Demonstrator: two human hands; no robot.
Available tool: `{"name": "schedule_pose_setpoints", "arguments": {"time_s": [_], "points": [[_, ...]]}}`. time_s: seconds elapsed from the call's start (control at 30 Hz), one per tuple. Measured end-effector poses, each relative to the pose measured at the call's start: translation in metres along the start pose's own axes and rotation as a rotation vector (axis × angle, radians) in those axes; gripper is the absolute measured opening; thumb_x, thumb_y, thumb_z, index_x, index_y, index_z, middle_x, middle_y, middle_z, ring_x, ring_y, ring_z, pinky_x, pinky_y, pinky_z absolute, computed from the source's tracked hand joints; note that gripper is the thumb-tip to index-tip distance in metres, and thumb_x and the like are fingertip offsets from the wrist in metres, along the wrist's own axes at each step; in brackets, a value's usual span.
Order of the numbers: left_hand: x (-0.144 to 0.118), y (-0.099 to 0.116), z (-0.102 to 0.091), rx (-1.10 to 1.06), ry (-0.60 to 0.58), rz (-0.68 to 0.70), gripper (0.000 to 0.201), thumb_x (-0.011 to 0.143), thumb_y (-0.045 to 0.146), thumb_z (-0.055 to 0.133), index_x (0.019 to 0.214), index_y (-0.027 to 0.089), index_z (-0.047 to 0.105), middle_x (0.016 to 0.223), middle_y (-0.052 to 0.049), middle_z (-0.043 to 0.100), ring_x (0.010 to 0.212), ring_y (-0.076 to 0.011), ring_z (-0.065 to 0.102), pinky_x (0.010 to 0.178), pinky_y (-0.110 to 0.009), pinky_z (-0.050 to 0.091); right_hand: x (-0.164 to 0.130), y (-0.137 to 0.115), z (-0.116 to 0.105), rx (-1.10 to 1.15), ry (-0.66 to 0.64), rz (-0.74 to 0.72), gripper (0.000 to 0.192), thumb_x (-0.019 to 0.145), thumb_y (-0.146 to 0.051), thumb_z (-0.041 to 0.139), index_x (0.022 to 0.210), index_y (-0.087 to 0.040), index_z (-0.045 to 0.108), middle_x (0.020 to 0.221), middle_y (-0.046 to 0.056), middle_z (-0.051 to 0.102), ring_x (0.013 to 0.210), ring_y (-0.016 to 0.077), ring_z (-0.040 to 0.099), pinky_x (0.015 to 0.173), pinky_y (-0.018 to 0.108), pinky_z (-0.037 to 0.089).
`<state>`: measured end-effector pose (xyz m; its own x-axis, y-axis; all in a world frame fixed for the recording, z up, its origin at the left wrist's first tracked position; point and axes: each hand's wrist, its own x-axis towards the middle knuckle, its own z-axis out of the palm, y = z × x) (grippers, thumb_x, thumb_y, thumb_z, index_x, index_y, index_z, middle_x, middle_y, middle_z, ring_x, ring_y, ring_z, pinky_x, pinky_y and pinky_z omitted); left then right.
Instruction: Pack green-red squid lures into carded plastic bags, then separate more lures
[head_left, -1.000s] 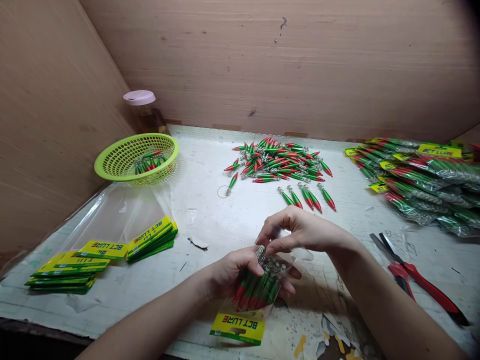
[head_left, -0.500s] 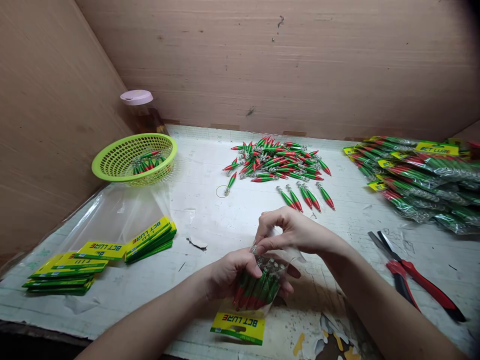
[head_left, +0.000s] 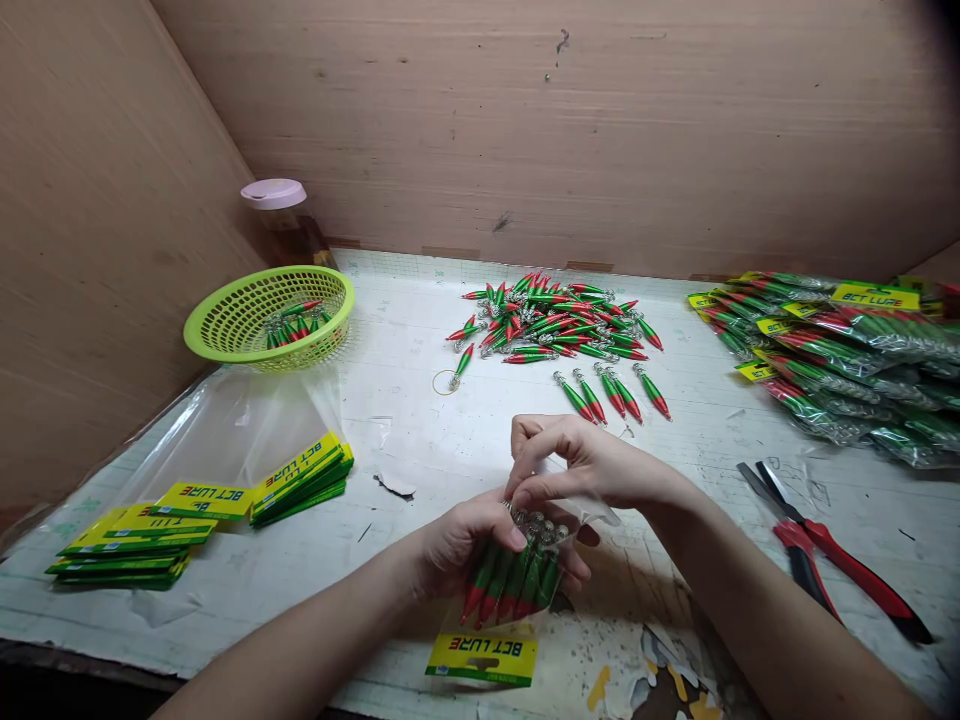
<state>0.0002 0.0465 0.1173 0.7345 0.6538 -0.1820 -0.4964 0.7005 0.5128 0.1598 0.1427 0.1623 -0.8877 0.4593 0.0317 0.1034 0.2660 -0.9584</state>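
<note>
Low at the middle, my left hand (head_left: 484, 535) is closed around a clear bag (head_left: 525, 612) of green-and-red squid lures (head_left: 511, 578). The bag's yellow BCT LURE header (head_left: 482, 655) hangs toward me, its print upside down. The lures lie side by side, red tips toward the header and metal hook ends toward my right hand. My right hand (head_left: 566, 465) pinches the bag's far edge just above those hooks; its fingertips are partly hidden. Beyond my hands several loose lures (head_left: 609, 392) lie in a row, in front of a larger heap of lures (head_left: 559, 325).
A green basket (head_left: 202, 325) with a few lures stands at left, a lidded jar (head_left: 289, 230) behind it. Stacked bags with yellow headers (head_left: 135, 545) lie nearer. Filled lure bags (head_left: 840, 370) pile up at right, above red-handled pliers (head_left: 817, 555). A paper scrap (head_left: 394, 487) lies left of my hands.
The bag has shifted slightly, its header moving a little to the right. The lures inside now lie flatter and more evenly. Both hands keep their hold.
</note>
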Motion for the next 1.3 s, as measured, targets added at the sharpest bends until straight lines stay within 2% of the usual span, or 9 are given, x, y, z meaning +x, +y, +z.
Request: {"name": "schedule_pose_setpoints", "arguments": {"time_s": [0.13, 0.23, 0.37, 0.5, 0.6, 0.7, 0.77, 1.13, 1.3], "points": [[0.000, 0.005, 0.004, -0.069, -0.056, 0.089, 0.063, 0.063, 0.020, 0.052, 0.126, 0.012, 0.048, 0.114, -0.018, 0.056, 0.095, -0.0302, 0.059, 0.074, -0.038, 0.046, -0.003, 0.001, -0.007, 0.089, 0.066, -0.087, 0.050, 0.093, -0.052, 0.044, 0.083, -0.011, 0.070, 0.077, 0.006, 0.052, 0.071, 0.0136, 0.050, 0.066, 0.025, 0.040], [0.000, 0.010, 0.006, -0.140, -0.036, 0.171, 0.058, 0.062, 0.017, 0.052, 0.120, 0.012, 0.051, 0.114, -0.017, 0.057, 0.095, -0.0303, 0.059, 0.081, -0.041, 0.044, -0.005, 0.000, -0.010, 0.185, 0.030, -0.139, 0.068, 0.084, -0.072, 0.037, 0.086, -0.010, 0.067, 0.082, 0.008, 0.055, 0.073, 0.0163, 0.051, 0.067, 0.028, 0.041], [0.001, 0.012, 0.003, -0.133, -0.014, 0.158, 0.046, 0.063, 0.020, 0.053, 0.105, 0.004, 0.059, 0.099, -0.018, 0.063, 0.093, -0.0303, 0.061, 0.086, -0.040, 0.041, -0.004, -0.007, -0.006, 0.019, -0.026, -0.155, 0.037, 0.079, -0.048, 0.067, 0.090, -0.013, 0.066, 0.090, 0.009, 0.061, 0.086, 0.0190, 0.055, 0.078, 0.030, 0.043], [0.002, 0.011, 0.002, -0.063, 0.033, 0.166, 0.049, 0.066, 0.026, 0.057, 0.110, 0.004, 0.058, 0.101, -0.020, 0.063, 0.096, -0.0316, 0.060, 0.089, -0.042, 0.040, -0.004, -0.011, -0.004, -0.046, 0.006, -0.135, 0.016, 0.088, -0.028, 0.061, 0.087, -0.013, 0.065, 0.091, 0.008, 0.063, 0.081, 0.0156, 0.057, 0.075, 0.028, 0.045], [0.002, 0.010, 0.003, 0.056, 0.180, 0.182, 0.051, 0.071, 0.030, 0.064, 0.116, 0.008, 0.053, 0.104, -0.018, 0.062, 0.095, -0.0305, 0.060, 0.089, -0.043, 0.041, -0.006, -0.008, -0.007, -0.037, 0.199, -0.063, 0.023, 0.091, -0.033, 0.055, 0.090, -0.012, 0.065, 0.087, 0.008, 0.063, 0.074, 0.0149, 0.057, 0.066, 0.026, 0.045], [0.004, 0.010, 0.002, 0.289, 0.430, 0.302, 0.039, 0.080, 0.031, 0.067, 0.111, 0.014, 0.052, 0.100, -0.012, 0.062, 0.088, -0.0239, 0.060, 0.084, -0.036, 0.044, -0.008, -0.003, -0.015, -0.098, 0.423, -0.078, 0.025, 0.090, -0.036, 0.057, 0.090, -0.013, 0.066, 0.091, 0.009, 0.063, 0.084, 0.0187, 0.058, 0.074, 0.030, 0.045], [0.005, 0.010, 0.000, 0.421, 0.515, 0.381, 0.032, 0.083, 0.033, 0.066, 0.105, 0.015, 0.052, 0.096, -0.008, 0.061, 0.085, -0.0200, 0.059, 0.082, -0.031, 0.043, -0.009, 0.000, -0.020, -0.132, 0.459, -0.075, 0.025, 0.090, -0.037, 0.057, 0.092, -0.014, 0.065, 0.093, 0.009, 0.063, 0.085, 0.0193, 0.058, 0.074, 0.031, 0.044], [0.007, 0.012, -0.009, 0.583, 0.441, 0.377, 0.029, 0.085, 0.039, 0.065, 0.091, 0.015, 0.051, 0.078, -0.001, 0.056, 0.069, -0.0116, 0.053, 0.066, -0.021, 0.040, -0.014, -0.015, -0.025, -0.284, 0.284, -0.132, 0.017, 0.085, -0.031, 0.064, 0.085, -0.015, 0.061, 0.084, 0.006, 0.063, 0.075, 0.0152, 0.056, 0.067, 0.027, 0.045], [0.007, 0.013, -0.005, 0.519, 0.419, 0.368, 0.031, 0.082, 0.035, 0.069, 0.094, 0.013, 0.051, 0.089, -0.004, 0.059, 0.081, -0.0155, 0.056, 0.076, -0.026, 0.045, -0.013, -0.014, -0.023, -0.346, 0.365, -0.242, 0.014, 0.088, -0.026, 0.060, 0.080, -0.015, 0.061, 0.086, 0.007, 0.062, 0.077, 0.0154, 0.058, 0.066, 0.027, 0.045]]}}
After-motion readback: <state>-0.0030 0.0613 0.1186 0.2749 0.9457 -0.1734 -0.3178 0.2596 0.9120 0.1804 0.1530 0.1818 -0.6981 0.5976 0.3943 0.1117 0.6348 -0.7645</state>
